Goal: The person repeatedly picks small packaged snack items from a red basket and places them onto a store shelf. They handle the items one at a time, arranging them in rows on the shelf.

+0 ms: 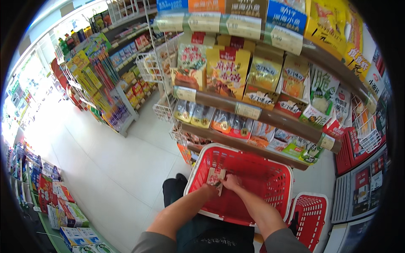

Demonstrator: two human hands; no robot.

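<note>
A red plastic shopping basket [253, 172] with a pale rim stands before me, and both my hands reach down into it. Inside, toward its left wall, is a small beige snack packet [216, 174] with red print. My left hand [210, 191] grips the lower left part of this packet. The fingers of my right hand [233, 182] pinch its right edge; some fingertips are hidden behind the hands. No other goods show on the basket's visible red floor.
Ahead stands a snack shelf [218, 102] with price tags and packaged food. A second red basket [311, 215] is at the right, beside cabinets [357, 189]. Left lie a tiled aisle [126, 170], a display rack [104, 91] and boxed goods [72, 212].
</note>
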